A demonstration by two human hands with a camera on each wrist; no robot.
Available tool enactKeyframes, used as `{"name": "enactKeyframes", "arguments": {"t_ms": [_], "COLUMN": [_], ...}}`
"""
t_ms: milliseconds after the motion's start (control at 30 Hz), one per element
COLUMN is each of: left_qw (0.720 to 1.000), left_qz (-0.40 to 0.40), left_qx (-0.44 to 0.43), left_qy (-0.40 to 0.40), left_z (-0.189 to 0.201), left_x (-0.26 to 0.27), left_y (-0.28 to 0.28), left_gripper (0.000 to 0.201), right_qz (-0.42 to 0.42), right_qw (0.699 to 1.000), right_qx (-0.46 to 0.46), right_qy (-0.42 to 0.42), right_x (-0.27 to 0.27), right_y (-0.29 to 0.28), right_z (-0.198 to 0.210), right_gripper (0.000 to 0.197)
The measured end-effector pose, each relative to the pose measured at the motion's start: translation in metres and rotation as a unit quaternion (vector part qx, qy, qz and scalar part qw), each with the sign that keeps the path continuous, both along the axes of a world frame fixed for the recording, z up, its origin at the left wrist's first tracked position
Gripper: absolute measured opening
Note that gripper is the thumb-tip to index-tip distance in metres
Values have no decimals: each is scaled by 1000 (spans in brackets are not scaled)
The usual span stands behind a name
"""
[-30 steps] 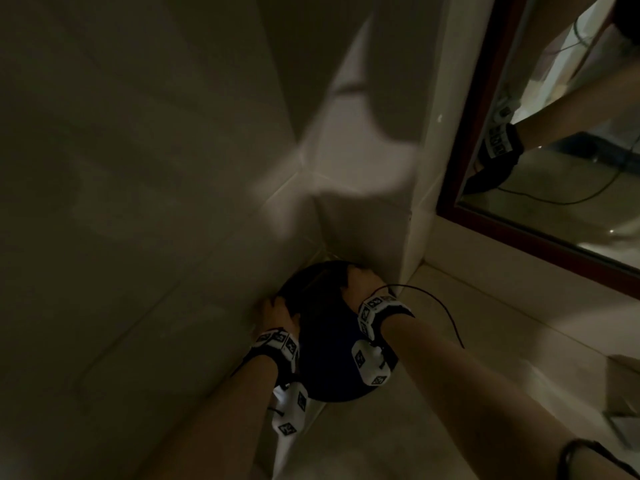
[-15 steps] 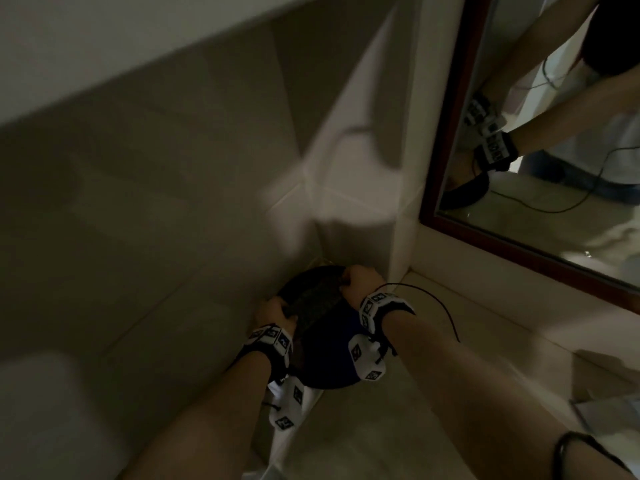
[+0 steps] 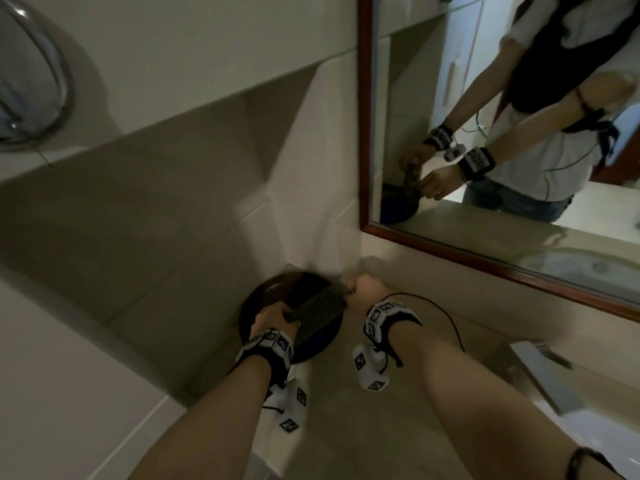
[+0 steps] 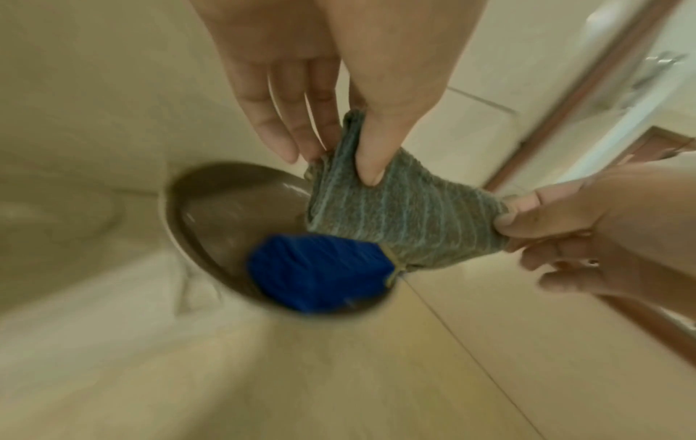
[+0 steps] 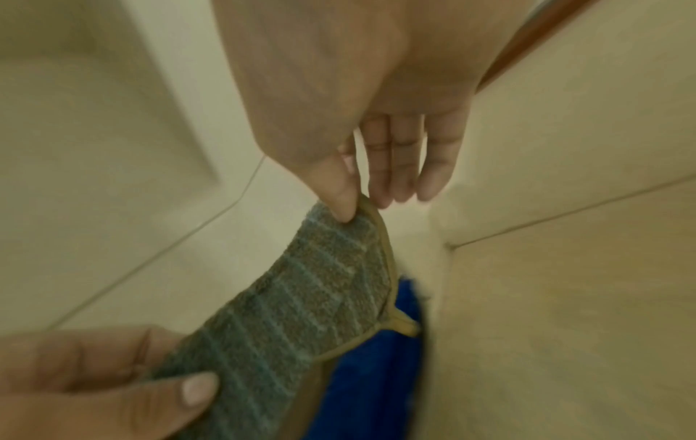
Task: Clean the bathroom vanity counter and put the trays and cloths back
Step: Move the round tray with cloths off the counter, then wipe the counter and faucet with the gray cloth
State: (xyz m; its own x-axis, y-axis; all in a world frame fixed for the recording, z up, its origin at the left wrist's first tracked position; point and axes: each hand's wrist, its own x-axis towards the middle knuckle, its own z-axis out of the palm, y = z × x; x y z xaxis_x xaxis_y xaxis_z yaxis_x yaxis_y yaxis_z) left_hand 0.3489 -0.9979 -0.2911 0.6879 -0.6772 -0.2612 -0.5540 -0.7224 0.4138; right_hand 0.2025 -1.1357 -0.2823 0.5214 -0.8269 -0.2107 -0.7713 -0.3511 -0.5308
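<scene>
A round dark tray (image 3: 256, 303) (image 4: 211, 202) sits in the counter's back left corner against the tiled wall. A folded blue cloth (image 4: 320, 274) (image 5: 369, 372) lies in it. Both hands hold a folded grey striped cloth (image 3: 320, 308) (image 4: 403, 220) (image 5: 293, 303) stretched just above the tray and the blue cloth. My left hand (image 3: 275, 315) (image 4: 339, 148) pinches its near end between thumb and fingers. My right hand (image 3: 365, 287) (image 5: 357, 202) pinches the far end.
A wood-framed mirror (image 3: 363, 133) hangs on the right wall and reflects the hands and the cloth. The beige counter (image 3: 346, 427) runs toward me, with a white basin edge (image 3: 554, 393) at the right. A chrome ring fixture (image 3: 34, 81) is on the upper left wall.
The head view has tilted up, bringing the mirror and wall fixture into sight. The hands have lifted slightly and drawn the grey cloth out between them over the tray.
</scene>
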Motion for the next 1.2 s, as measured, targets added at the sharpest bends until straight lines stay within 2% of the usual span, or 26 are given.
{"name": "enactKeyframes", "arguments": {"t_ms": [167,267,433,500,600,733,867,1000,1200], "left_qw": [999,997,991,987,979,961,942,921,905], "left_qz": [-25,-66,-121,-137,-190,-238,-276,-318,-390], "left_qx": [-17,-13,-21,-17,2,-12,-1,18,15], "left_qy": [32,37,62,77,76,139,192,223,169], "left_z": [1,0,2,0,1,-6,-22,-34,-47], "left_x": [-63,-100,-155,-169,-192,-227,-264,-316,-409], "left_y": [-4,-5,-2,2,16,42,69,89,104], "left_gripper": [9,10,8,18,26,26,22,19,14], "right_qz": [-54,-61,-125,-140,-191,-282,-343,-397,-472], "right_qw": [998,998,992,990,981,959,938,917,881], "right_qx": [27,35,36,18,1,14,49,35,9], "right_qy": [-9,3,-9,7,21,-1,-17,-22,-12], "right_x": [-70,-117,-189,-210,-240,-281,-329,-382,-464], "right_y": [2,5,30,46,80,137,193,243,301], "right_z": [-6,-10,-12,-9,-7,-16,-25,-26,-26], "right_gripper": [17,16,14,14,12,2,8,10,5]}}
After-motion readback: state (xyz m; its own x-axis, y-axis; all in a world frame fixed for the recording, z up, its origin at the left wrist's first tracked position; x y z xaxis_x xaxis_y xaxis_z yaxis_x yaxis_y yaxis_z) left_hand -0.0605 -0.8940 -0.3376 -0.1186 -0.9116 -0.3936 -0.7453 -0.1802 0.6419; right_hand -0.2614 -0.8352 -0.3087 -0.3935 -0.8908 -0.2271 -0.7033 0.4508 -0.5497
